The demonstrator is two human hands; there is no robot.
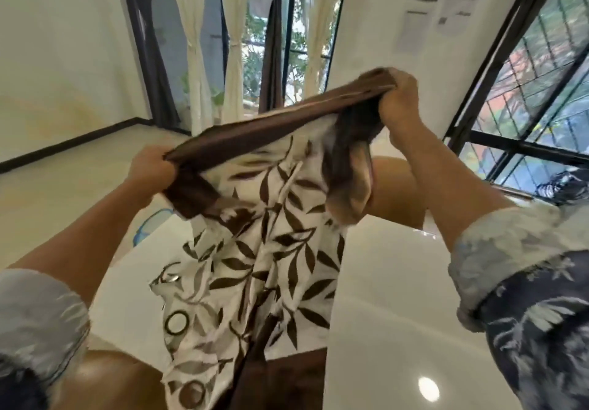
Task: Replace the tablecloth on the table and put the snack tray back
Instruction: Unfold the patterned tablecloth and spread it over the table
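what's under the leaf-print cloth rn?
The left hand and right hand grip the tablecloth by its brown edge, in the air. Below it is a glossy white tabletop. The part behind the hanging cloth is hidden.

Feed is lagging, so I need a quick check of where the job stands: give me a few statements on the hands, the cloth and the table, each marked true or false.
1. Both the left hand and the right hand grip the brown edge of the tablecloth. True.
2. The tablecloth lies spread flat on the table. False: it hangs bunched from the two raised hands, not spread on the white table.
3. The right hand is held higher than the left hand. True.
4. The tablecloth is plain blue. False: it is white with brown leaves and a brown border.
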